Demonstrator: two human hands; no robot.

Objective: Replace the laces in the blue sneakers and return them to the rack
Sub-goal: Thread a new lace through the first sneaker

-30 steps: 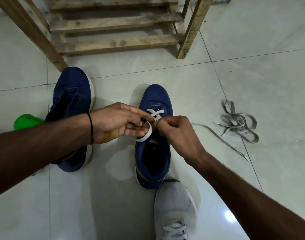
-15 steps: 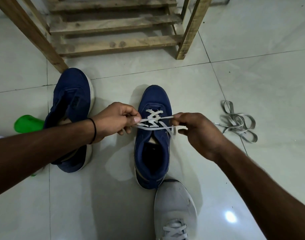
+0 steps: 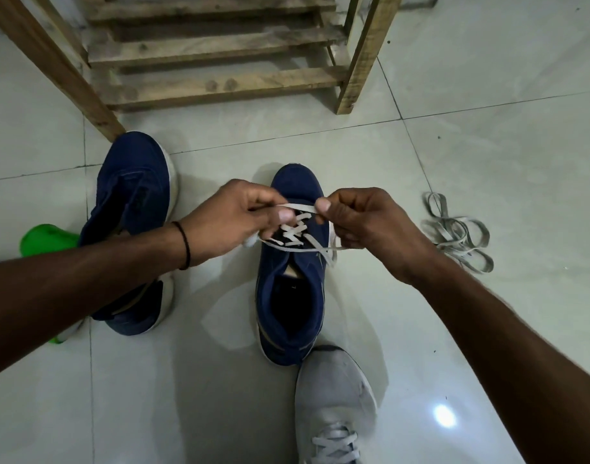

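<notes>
Left hand and right hand pinch the white lace, blue sneaker partly threaded, other sneaker looks unlaced I think, rack later.

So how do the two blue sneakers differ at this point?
The middle sneaker has a white lace through its front eyelets, pinched by the left hand and right hand; the left sneaker shows no lace. The middle sneaker sits upright; the left sneaker leans sideways. Both are navy with white soles, on the floor.
</notes>
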